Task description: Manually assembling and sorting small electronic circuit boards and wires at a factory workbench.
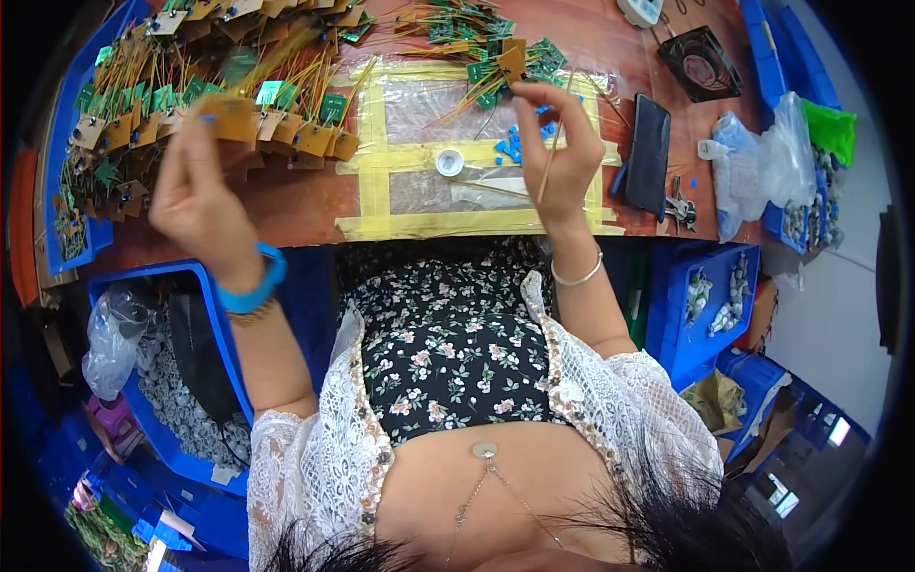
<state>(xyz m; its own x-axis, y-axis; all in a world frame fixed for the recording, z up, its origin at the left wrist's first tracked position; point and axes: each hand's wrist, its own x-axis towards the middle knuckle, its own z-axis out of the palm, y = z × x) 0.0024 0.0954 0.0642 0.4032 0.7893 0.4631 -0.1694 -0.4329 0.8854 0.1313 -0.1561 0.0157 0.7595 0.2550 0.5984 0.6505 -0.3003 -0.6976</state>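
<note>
My left hand (202, 195), closed, pinches a small brown circuit board (232, 120) above the left pile; motion blurs the board and its wires. A thin wooden stick (547, 164) is gripped in my right hand (570, 153). Its index fingertip is at the lower edge of another brown circuit board (512, 61), beside several green boards (547, 57) with wires; whether it touches that board I cannot tell. Between my hands, a small round white cup (449, 162) stands on the taped plastic sheet (410, 179). Small blue pieces (510, 145) lie loose near my right wrist.
Rows of wired brown and green boards (124, 129) cover the table's left side. To the right are a black phone (648, 153), a fan (701, 63), pliers (681, 208) and plastic bags (753, 167). Blue bins (703, 315) stand below the table edge.
</note>
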